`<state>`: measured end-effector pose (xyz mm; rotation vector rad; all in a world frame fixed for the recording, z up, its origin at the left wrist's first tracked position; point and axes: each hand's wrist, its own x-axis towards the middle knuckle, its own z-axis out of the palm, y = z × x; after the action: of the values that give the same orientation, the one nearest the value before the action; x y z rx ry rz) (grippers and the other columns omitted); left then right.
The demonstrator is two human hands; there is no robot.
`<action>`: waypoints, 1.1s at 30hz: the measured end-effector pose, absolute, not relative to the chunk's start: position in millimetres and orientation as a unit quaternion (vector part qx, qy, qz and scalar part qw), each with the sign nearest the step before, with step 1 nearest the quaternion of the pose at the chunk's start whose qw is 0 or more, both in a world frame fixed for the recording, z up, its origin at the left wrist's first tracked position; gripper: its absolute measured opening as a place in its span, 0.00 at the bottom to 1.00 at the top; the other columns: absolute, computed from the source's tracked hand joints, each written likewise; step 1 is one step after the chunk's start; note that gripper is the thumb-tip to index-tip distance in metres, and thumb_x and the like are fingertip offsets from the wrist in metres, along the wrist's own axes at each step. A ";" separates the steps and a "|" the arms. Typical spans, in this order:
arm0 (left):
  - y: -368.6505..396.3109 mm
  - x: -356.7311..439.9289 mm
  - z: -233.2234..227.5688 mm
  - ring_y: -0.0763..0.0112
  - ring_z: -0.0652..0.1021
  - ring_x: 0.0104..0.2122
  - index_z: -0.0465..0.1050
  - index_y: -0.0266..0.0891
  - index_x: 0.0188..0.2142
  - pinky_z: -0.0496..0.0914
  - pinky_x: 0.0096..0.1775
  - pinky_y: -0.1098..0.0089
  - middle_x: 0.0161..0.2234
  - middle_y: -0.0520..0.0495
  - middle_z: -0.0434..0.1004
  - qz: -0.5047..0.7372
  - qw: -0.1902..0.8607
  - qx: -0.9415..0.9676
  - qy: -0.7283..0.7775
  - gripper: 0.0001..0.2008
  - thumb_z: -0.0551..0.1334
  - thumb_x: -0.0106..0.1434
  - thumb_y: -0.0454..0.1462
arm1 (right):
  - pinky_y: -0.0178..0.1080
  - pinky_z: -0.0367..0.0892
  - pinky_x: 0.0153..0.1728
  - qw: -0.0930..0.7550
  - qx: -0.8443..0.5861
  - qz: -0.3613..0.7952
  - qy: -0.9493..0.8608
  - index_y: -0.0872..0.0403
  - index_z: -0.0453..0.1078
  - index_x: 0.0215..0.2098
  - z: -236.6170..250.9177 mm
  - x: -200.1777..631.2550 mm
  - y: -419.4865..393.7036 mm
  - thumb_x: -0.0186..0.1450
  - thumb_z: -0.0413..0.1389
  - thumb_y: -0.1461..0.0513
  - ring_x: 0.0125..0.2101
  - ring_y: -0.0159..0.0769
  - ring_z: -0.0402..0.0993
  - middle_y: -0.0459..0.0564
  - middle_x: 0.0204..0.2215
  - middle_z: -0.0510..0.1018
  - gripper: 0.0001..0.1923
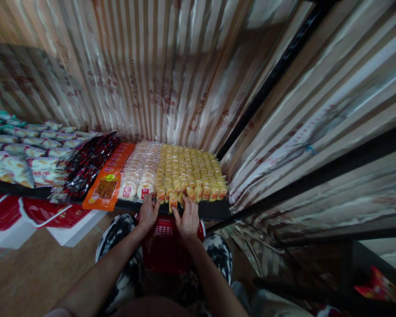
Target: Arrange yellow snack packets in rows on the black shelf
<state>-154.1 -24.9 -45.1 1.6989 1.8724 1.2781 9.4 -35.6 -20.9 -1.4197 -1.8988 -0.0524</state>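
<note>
Both my hands reach to the front edge of a low dark shelf [214,210]. My left hand [148,211] touches the front row where white round snack packs [139,172] meet the yellow snack packs [188,172]. My right hand [188,217] has its fingers on the front yellow packs; one small yellow pack [172,200] stands between the two hands. Whether either hand grips a pack is unclear. A red plastic basket [165,246] sits below my hands, between my knees in patterned trousers.
Left of the white packs lie orange flat packs [109,178], dark red packs [89,164] and white-green packs [23,154]. Corrugated metal sheeting [158,70] forms the back and right walls. Red-and-white boxes [36,215] stand under the shelf at left. A black frame bar [270,79] runs diagonally.
</note>
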 end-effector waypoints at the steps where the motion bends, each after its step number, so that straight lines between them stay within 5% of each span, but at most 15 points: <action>1: -25.2 -154.1 -44.9 0.70 0.72 0.28 0.63 0.37 0.44 0.70 0.38 0.64 0.37 0.45 0.69 0.446 0.153 0.594 0.652 0.12 0.53 0.62 0.38 | 0.48 0.62 0.50 0.374 -0.556 -0.016 -0.743 0.58 0.60 0.54 -20.3 7.9 -33.2 0.65 0.49 0.55 0.50 0.44 0.62 0.61 0.48 0.68 0.23; 16: -34.2 -151.2 -44.8 0.71 0.71 0.29 0.61 0.35 0.45 0.71 0.36 0.65 0.35 0.46 0.65 0.484 0.113 0.561 0.661 0.14 0.54 0.61 0.39 | 0.44 0.61 0.52 0.358 -0.548 0.000 -0.756 0.57 0.59 0.57 -19.7 20.1 -21.3 0.66 0.44 0.63 0.51 0.40 0.61 0.56 0.50 0.69 0.21; 27: -50.2 -117.0 -52.6 0.73 0.72 0.26 0.64 0.36 0.44 0.71 0.34 0.68 0.38 0.44 0.70 0.432 0.179 0.626 0.624 0.13 0.54 0.62 0.40 | 0.48 0.60 0.49 0.415 -0.567 0.005 -0.712 0.57 0.58 0.56 -29.8 25.9 -16.3 0.67 0.43 0.57 0.49 0.42 0.62 0.58 0.47 0.70 0.21; 33: -41.7 -109.8 -51.5 0.65 0.75 0.37 0.66 0.38 0.42 0.71 0.38 0.67 0.36 0.44 0.72 0.378 0.152 0.643 0.648 0.11 0.55 0.62 0.40 | 0.49 0.60 0.48 0.423 -0.580 0.013 -0.696 0.56 0.58 0.55 -34.1 29.1 -11.3 0.65 0.46 0.53 0.46 0.44 0.62 0.58 0.45 0.69 0.24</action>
<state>-109.8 -41.7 -51.5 1.8466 1.8603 1.0856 29.1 -11.3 -34.1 -1.4515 -1.7417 0.0320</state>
